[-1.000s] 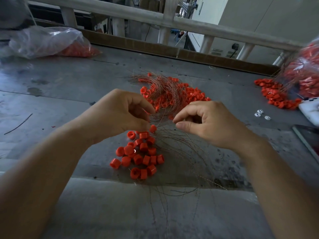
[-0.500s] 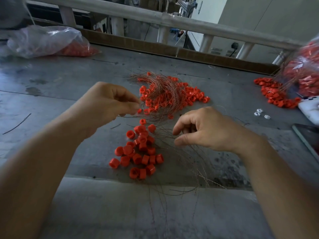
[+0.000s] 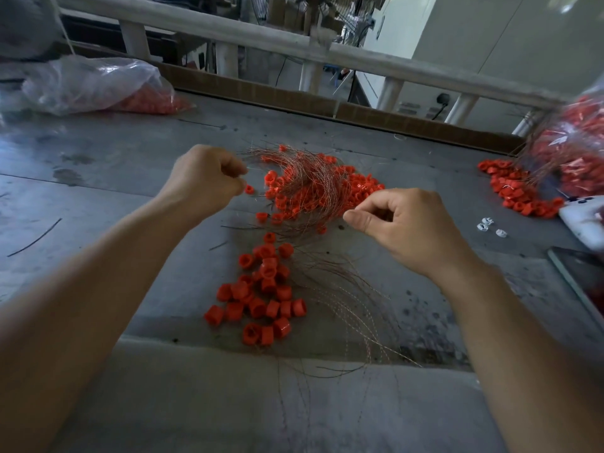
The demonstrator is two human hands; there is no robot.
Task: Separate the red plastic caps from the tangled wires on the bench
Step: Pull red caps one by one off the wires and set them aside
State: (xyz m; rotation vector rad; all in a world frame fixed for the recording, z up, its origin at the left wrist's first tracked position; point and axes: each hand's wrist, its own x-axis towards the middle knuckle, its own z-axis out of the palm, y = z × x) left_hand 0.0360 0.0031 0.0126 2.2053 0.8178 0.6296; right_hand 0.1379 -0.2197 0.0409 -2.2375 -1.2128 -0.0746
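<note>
A tangle of thin copper-coloured wires [image 3: 307, 181] threaded with red caps lies mid-bench. Nearer me sits a loose pile of separated red caps [image 3: 264, 295], with bare wires [image 3: 346, 299] fanned out to its right. My left hand [image 3: 206, 178] is raised left of the tangle, fingers curled and pinching a thin wire; a single red cap [image 3: 249, 189] hangs just below its fingertips. My right hand [image 3: 398, 223] is right of the tangle, thumb and forefinger pinched on a wire end.
A clear plastic bag with red caps [image 3: 98, 86] lies at the far left. Another bag of caps [image 3: 575, 142] and a spilled heap [image 3: 516, 191] sit far right, beside small white parts [image 3: 488, 225], a white device [image 3: 585, 220] and a dark tablet [image 3: 581, 282]. A railing [image 3: 294, 47] borders the back.
My hands have drawn apart: the left moved up and left with the wire, the right moved right. A red cap now hangs under the left fingertips.
</note>
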